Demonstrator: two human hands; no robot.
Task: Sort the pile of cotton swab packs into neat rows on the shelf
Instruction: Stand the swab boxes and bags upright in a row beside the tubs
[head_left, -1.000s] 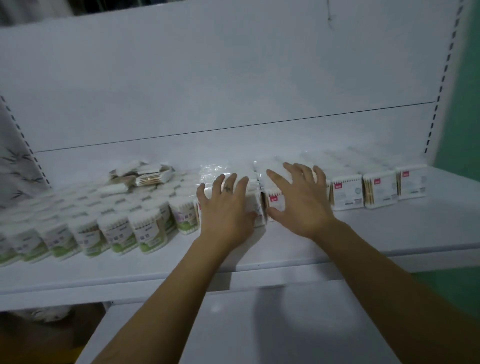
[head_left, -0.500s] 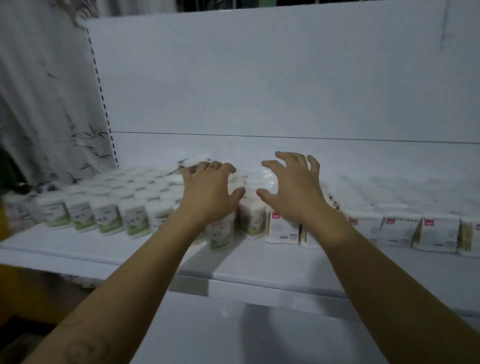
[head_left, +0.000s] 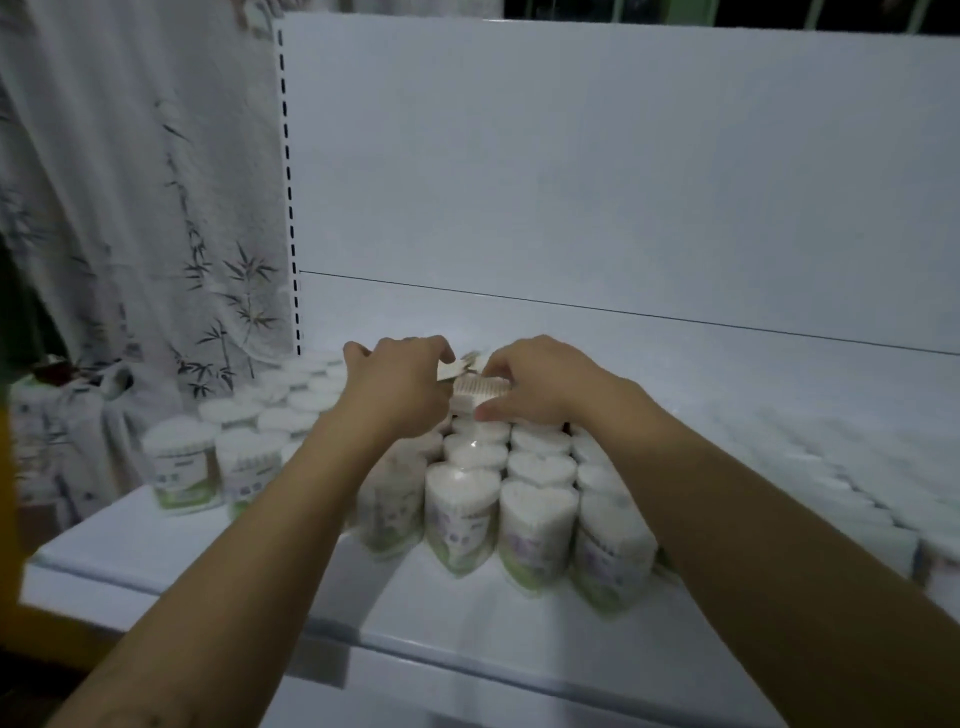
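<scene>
1. Fingers first: the left hand (head_left: 400, 387) is curled, its tips pinching a small flat pack (head_left: 450, 370). The right hand (head_left: 540, 387) is curled too, thumb under and fingers over a swab pack (head_left: 480, 388). Both sit just above frame centre.
2. Half a second ago both hands hovered spread and empty. Now each has taken a loose pack, so the pile looks to be shrinking.
3. Below them, upright packs (head_left: 462, 509) stand in tidy rows at centre. The packs at far right are too blurred to read.
4. Outward: the white shelf (head_left: 467, 629), a white back panel (head_left: 623, 182) at upper right, and a slotted post (head_left: 288, 208) and bamboo-print curtain (head_left: 130, 208) at upper left.
</scene>
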